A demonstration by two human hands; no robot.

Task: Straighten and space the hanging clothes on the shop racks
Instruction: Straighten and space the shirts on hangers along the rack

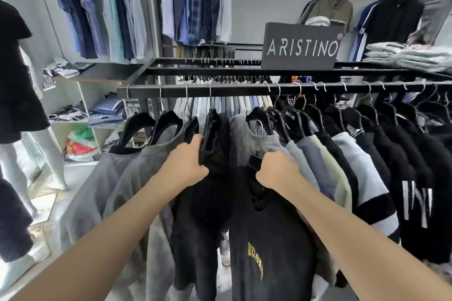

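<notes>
A black rack rail (220, 90) runs across the view with shirts on wire-hooked hangers. My left hand (187, 161) grips the shoulder of a black shirt (212, 144) that hangs from the rail. My right hand (278, 170) grips the black hanger (254, 161) of a black T-shirt with yellow lettering (266, 239); its hook is off the rail, well below it. Grey shirts (127, 173) hang to the left. Grey, pale green, light blue and black shirts (342, 161) hang packed together to the right.
A dark "ARISTINO" sign (302, 46) stands on the rack top, with folded clothes (406, 55) to its right. Blue shirts (110, 12) hang on the back wall. A mannequin (14, 76) stands at the left beside shelves (97, 115) of folded garments.
</notes>
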